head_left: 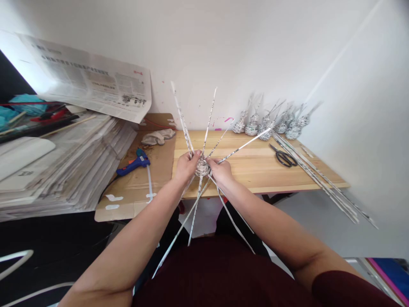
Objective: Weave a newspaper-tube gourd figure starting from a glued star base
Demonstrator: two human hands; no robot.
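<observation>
Between my hands is a small round woven piece (202, 167) made of rolled newspaper strips, held over the table's front edge. Long paper strips (209, 121) radiate from it, some up toward the wall, others down over my lap. My left hand (188, 166) grips its left side, thumb on the upper rim. On the right side my right hand (220, 170) is closed on the weave, with one strip (246, 146) passing out beside its fingers to the upper right. The undersides of both hands are hidden.
Several finished woven gourd shapes (265, 128) stand against the wall. Black-handled scissors (285, 158) and loose paper rolls (319, 181) lie at right. To the left are a blue glue gun (136, 163) on cardboard (128, 200), a glove (158, 136) and stacked newspapers (79, 157).
</observation>
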